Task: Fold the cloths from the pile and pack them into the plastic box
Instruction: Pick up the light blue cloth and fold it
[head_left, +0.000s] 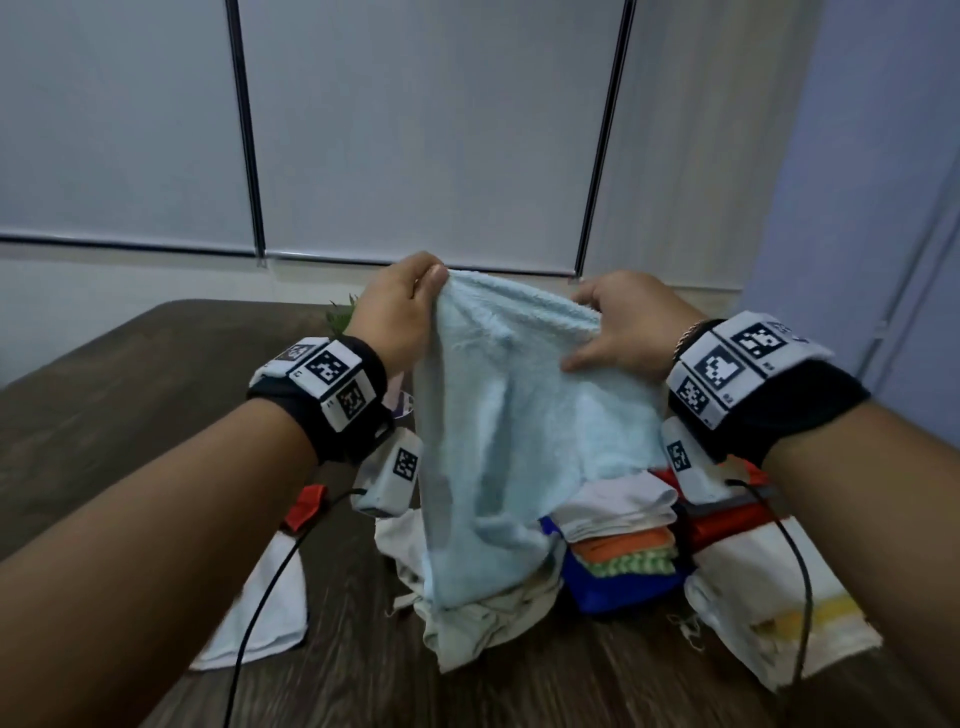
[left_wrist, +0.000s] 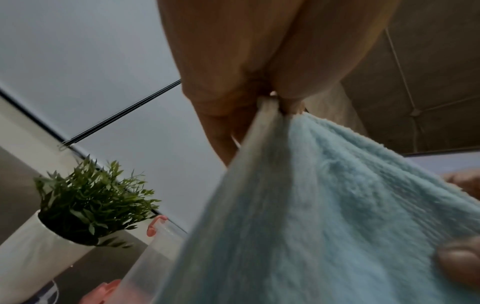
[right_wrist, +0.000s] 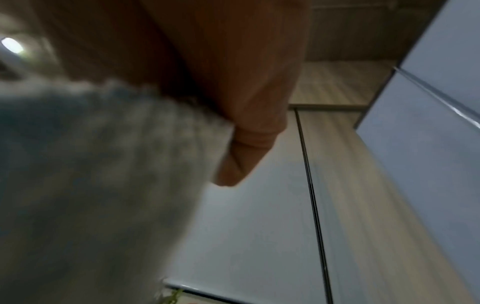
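A light blue terry cloth (head_left: 498, 431) hangs in the air above the pile. My left hand (head_left: 402, 306) pinches its top left corner, and the left wrist view shows the same pinch on the light blue cloth (left_wrist: 337, 205) from below. My right hand (head_left: 618, 325) grips the top right edge, thumb lying on the front. In the right wrist view the cloth (right_wrist: 91, 174) is a blur beside my right hand (right_wrist: 246, 123). The pile of cloths (head_left: 613, 535) lies on the table under it. The clear plastic box (left_wrist: 155, 253) with pink clips shows only in the left wrist view.
The dark wooden table (head_left: 130, 415) carries a white cloth (head_left: 265, 608) at the left, a red cloth (head_left: 306, 506), and a white cloth with yellow stripes (head_left: 779, 613) at the right. A potted plant (left_wrist: 85, 197) in a white pot stands at the back. Window blinds (head_left: 415, 130) are behind.
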